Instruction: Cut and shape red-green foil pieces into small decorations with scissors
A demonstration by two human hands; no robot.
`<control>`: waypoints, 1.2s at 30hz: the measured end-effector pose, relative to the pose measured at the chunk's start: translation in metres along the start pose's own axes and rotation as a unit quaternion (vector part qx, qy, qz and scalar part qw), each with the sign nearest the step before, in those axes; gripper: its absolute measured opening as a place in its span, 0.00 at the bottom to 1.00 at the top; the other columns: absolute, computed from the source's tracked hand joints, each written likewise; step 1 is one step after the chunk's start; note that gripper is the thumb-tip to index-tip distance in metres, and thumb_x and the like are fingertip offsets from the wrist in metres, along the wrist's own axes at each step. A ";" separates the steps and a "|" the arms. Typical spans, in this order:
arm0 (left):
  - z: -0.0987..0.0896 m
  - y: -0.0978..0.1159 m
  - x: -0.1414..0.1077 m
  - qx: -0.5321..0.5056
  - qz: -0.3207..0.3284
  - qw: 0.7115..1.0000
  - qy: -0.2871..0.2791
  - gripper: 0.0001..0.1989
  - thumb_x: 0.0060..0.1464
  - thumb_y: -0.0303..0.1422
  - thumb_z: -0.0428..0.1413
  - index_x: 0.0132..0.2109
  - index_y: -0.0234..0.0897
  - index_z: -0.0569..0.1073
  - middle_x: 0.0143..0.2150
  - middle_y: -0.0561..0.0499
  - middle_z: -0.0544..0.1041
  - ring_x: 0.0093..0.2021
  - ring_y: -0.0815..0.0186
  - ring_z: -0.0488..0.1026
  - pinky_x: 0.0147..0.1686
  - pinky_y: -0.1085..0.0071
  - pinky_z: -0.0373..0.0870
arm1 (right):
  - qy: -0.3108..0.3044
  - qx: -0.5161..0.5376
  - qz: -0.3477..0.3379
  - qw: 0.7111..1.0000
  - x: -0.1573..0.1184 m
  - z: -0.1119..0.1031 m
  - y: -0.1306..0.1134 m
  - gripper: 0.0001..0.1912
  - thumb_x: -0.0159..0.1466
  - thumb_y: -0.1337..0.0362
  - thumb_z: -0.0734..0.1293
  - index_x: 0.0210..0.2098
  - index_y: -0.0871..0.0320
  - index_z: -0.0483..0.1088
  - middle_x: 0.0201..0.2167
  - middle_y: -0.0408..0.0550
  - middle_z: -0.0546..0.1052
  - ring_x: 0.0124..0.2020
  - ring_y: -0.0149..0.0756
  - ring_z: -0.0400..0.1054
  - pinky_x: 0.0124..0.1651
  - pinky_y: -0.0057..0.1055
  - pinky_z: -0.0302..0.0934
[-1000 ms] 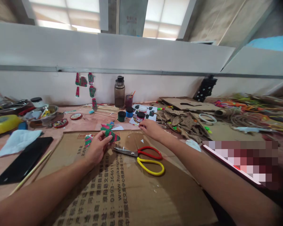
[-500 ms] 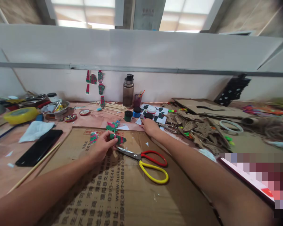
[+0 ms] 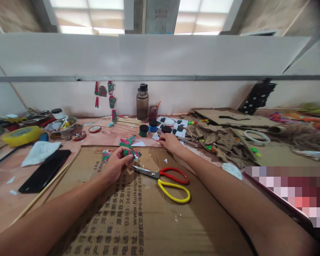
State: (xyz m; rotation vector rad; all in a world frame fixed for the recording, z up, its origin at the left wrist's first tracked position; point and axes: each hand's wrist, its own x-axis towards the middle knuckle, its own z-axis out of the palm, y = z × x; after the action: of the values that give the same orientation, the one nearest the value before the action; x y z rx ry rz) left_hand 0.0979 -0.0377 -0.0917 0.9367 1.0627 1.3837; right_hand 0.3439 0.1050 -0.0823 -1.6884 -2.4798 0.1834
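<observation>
My left hand [image 3: 117,161] is closed on a small green and pink shiny cutout [image 3: 133,154], pinched above the cardboard. A similar striped piece [image 3: 106,156] lies just left of that hand, and more green and pink pieces [image 3: 126,141] lie behind it. My right hand [image 3: 172,143] reaches to the cardboard's far edge, beside a dark-lidded paint jar [image 3: 166,130]. Its fingertips are pinched together, and whatever is between them is too small to make out. Scissors [image 3: 160,175] with one red and one yellow handle lie on the cardboard between my forearms.
Printed cardboard [image 3: 154,227] covers the table before me. Left are a black phone [image 3: 45,171], a tissue [image 3: 40,152], a stick and yellow tape [image 3: 22,136]. Behind stand paint jars, a bottle [image 3: 142,105] and a cup. Brown woven pieces [image 3: 216,137] pile up right.
The camera view has shifted slightly. My left hand has turned the cutout a little, showing more of its shiny tip. My right hand's fingertips have moved slightly, staying near the jars.
</observation>
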 end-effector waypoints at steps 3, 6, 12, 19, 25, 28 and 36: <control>-0.001 -0.004 0.002 0.009 -0.003 1.000 -0.003 0.27 0.33 0.40 0.76 0.37 0.35 0.72 0.24 0.57 0.73 0.21 0.75 0.62 0.21 0.79 0.56 | 0.011 0.002 0.015 1.000 -0.003 -0.009 0.006 0.15 0.68 0.71 0.65 0.50 0.64 0.81 0.48 0.55 0.84 0.50 0.40 0.77 0.51 0.27 0.63; -0.003 -0.006 0.004 0.006 -0.007 1.000 -0.010 0.27 0.34 0.41 0.75 0.38 0.36 0.72 0.25 0.55 0.75 0.21 0.74 0.64 0.22 0.79 0.57 | -0.005 -0.001 0.007 1.000 -0.003 -0.013 0.007 0.13 0.68 0.70 0.66 0.48 0.62 0.81 0.47 0.51 0.84 0.48 0.37 0.77 0.49 0.24 0.63; -0.004 -0.007 0.003 -0.036 -0.016 0.999 -0.028 0.29 0.34 0.43 0.76 0.38 0.37 0.69 0.24 0.56 0.75 0.21 0.73 0.66 0.24 0.76 0.62 | -0.074 -0.047 0.025 0.996 0.016 -0.005 -0.006 0.10 0.66 0.67 0.71 0.44 0.65 0.82 0.43 0.57 0.84 0.45 0.42 0.79 0.44 0.26 0.66; -0.003 -0.006 0.004 -0.021 -0.007 0.999 -0.033 0.28 0.34 0.42 0.76 0.35 0.37 0.69 0.25 0.56 0.75 0.22 0.73 0.67 0.23 0.77 0.59 | -0.144 -0.093 0.036 0.985 0.025 -0.011 -0.017 0.16 0.71 0.58 0.69 0.53 0.61 0.74 0.52 0.54 0.77 0.50 0.42 0.75 0.53 0.45 0.72; -0.004 -0.007 0.006 -0.021 0.003 0.999 -0.040 0.26 0.35 0.42 0.75 0.35 0.37 0.69 0.24 0.56 0.73 0.22 0.73 0.68 0.24 0.77 0.60 | -0.122 -0.084 0.036 0.988 0.015 -0.004 -0.024 0.19 0.71 0.58 0.69 0.57 0.61 0.72 0.55 0.56 0.75 0.52 0.44 0.74 0.53 0.45 0.72; -0.004 -0.007 0.006 -0.023 0.010 0.999 -0.041 0.26 0.36 0.41 0.75 0.34 0.37 0.69 0.22 0.58 0.72 0.21 0.74 0.65 0.24 0.78 0.61 | -0.103 -0.074 0.046 0.991 0.013 -0.003 -0.024 0.18 0.71 0.58 0.69 0.57 0.60 0.71 0.55 0.54 0.76 0.51 0.43 0.74 0.52 0.45 0.72; -0.003 -0.006 0.006 -0.014 0.003 0.999 -0.043 0.27 0.34 0.41 0.75 0.33 0.37 0.68 0.27 0.54 0.76 0.23 0.72 0.69 0.24 0.78 0.61 | -0.122 -0.089 0.068 0.986 0.014 -0.015 -0.020 0.18 0.71 0.57 0.69 0.55 0.60 0.72 0.54 0.53 0.76 0.50 0.43 0.74 0.52 0.44 0.72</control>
State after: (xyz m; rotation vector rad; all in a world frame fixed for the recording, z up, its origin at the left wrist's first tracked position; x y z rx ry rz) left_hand 0.0959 -0.0321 -0.0985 0.9712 0.9744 1.3487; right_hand 0.3232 0.1106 -0.0630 -2.0220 -2.6225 0.1985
